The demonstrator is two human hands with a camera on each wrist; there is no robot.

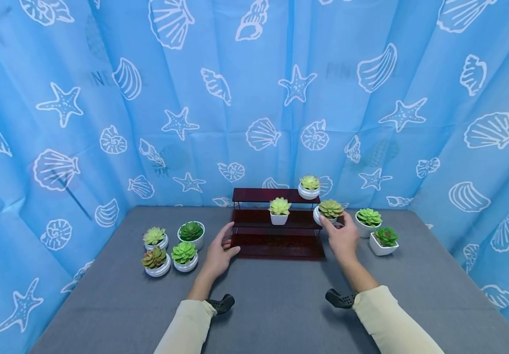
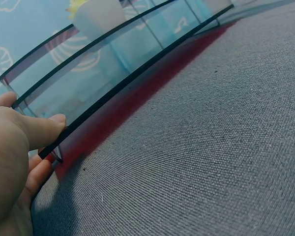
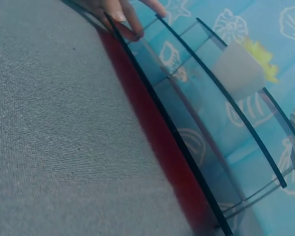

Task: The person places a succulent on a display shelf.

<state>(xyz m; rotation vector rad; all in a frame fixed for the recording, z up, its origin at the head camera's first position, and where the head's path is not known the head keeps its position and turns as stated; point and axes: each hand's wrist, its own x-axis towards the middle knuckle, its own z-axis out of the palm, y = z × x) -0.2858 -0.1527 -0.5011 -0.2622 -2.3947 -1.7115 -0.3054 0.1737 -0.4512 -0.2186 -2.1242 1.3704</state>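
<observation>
A dark red, see-through three-tier display stand (image 1: 276, 246) is on the grey cloth. At its left end my left hand (image 1: 219, 253) grips the lowest tier, thumb on the front edge (image 2: 54, 129), fingers around the end. My right hand (image 1: 342, 236) pinches a white ribbed pot with a yellow-green succulent (image 1: 330, 210) at the middle tier's right end. Whether that pot touches the tier cannot be told. A square white pot with a pale succulent (image 1: 279, 211) stands mid-tier. On the top tier's right end sits a round potted succulent (image 1: 309, 187).
Left of the stand is a cluster of potted succulents, among them a dark green one (image 1: 191, 233) and a reddish one (image 1: 157, 260). To the right are a round green potted succulent (image 1: 368, 222) and a square one (image 1: 384, 241). A blue shell-print curtain (image 1: 237, 98) hangs behind.
</observation>
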